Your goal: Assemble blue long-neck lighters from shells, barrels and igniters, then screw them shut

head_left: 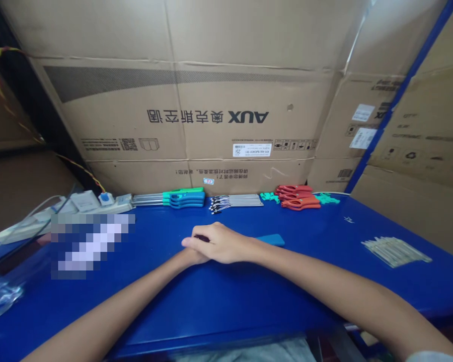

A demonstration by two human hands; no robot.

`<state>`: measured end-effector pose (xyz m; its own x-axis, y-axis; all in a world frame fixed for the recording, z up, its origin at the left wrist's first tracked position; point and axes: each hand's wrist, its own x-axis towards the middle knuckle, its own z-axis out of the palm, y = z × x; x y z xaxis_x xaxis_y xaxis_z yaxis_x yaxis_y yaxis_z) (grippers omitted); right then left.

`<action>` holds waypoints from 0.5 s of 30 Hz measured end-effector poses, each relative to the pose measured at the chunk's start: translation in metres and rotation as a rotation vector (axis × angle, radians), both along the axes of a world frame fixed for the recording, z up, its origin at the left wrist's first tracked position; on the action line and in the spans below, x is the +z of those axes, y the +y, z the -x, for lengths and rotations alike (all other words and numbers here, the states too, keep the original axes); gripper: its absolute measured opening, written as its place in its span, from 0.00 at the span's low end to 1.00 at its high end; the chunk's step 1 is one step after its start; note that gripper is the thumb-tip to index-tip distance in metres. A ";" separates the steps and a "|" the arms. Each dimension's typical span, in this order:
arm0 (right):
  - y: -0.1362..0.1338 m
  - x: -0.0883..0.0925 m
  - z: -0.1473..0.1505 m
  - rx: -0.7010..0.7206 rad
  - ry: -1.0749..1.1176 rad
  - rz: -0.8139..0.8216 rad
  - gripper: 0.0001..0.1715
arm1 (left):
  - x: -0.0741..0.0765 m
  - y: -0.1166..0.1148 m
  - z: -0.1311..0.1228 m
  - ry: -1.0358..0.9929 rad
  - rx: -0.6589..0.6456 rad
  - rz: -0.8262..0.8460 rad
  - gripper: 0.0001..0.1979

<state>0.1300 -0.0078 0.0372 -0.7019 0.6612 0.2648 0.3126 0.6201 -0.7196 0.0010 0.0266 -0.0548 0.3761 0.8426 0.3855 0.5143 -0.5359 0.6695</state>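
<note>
At the middle of the blue table, my right hand lies over my left hand and closes round it near the wrist. The right thumb points to the left. Most of my left hand is covered, so its fingers do not show. A flat blue piece sticks out from behind my right wrist; what it is I cannot make out. Behind the hands stand a stack of blue and green long-nosed lighters with metal tubes, and a row of metal tubes with wires.
Red lighter handles and small teal plastic parts lie at the back right. A bundle of thin pale sticks is at the right. A power strip with plugs runs along the left. Cardboard walls the back.
</note>
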 end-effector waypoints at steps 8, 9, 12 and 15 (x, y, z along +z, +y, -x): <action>0.019 0.002 -0.022 -0.162 0.117 -0.023 0.24 | 0.013 -0.002 -0.010 0.054 -0.201 0.078 0.10; 0.020 -0.003 -0.026 -0.161 0.101 -0.015 0.24 | 0.015 -0.002 -0.011 0.052 -0.202 0.078 0.09; 0.019 -0.017 -0.034 -0.147 0.059 0.003 0.22 | 0.019 -0.004 -0.011 0.059 -0.208 0.076 0.08; 0.016 -0.026 -0.036 -0.096 0.023 0.021 0.18 | 0.022 -0.003 -0.010 0.089 -0.220 0.056 0.06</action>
<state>0.1663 0.0081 0.0116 -0.6293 0.7304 0.2655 0.3530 0.5731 -0.7396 0.0115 0.0234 -0.0328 0.5831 0.7560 0.2974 0.4478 -0.6046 0.6588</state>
